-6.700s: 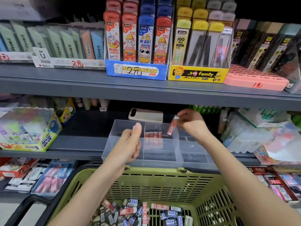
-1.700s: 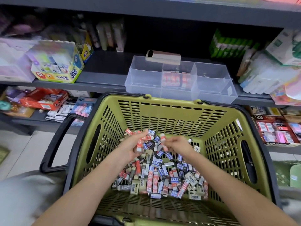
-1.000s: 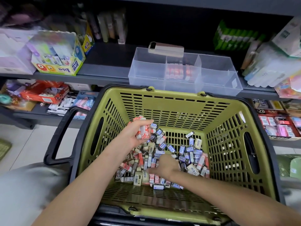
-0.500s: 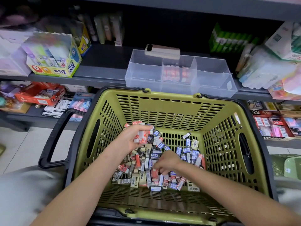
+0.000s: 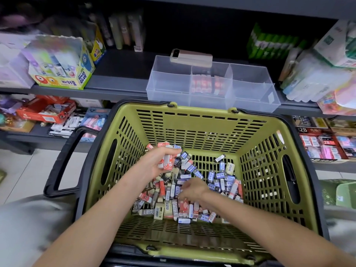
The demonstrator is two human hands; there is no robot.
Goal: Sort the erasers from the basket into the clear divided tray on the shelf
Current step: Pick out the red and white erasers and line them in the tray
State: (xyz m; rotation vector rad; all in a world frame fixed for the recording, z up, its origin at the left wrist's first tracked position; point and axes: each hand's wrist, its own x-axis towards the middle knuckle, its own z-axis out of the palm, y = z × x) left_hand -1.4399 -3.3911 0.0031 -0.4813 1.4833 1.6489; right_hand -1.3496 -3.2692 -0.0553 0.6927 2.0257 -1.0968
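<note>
A green basket [image 5: 192, 122] holds a heap of several small erasers [image 5: 221, 180] in red, blue and black sleeves. My left hand [image 5: 156, 162] hovers over the heap's far left, closed around a few red-sleeved erasers [image 5: 166, 161]. My right hand [image 5: 192, 188] is down among the erasers in the middle, blurred, fingers curled into the pile; whether it grips one I cannot tell. The clear divided tray [image 5: 169, 83] stands on the shelf beyond the basket. Its middle compartment holds a row of red erasers [image 5: 208, 84]; the left and right compartments look bare.
A phone [image 5: 190, 57] lies on the tray's back rim. A glue box [image 5: 63, 64] stands on the shelf to the left, packaged goods [image 5: 317, 79] to the right. The basket's black handle [image 5: 63, 162] juts out left. Lower shelves hold more stationery.
My right hand has shifted a little within the eraser heap. My left hand stays raised with its red erasers. The view has tilted slightly.
</note>
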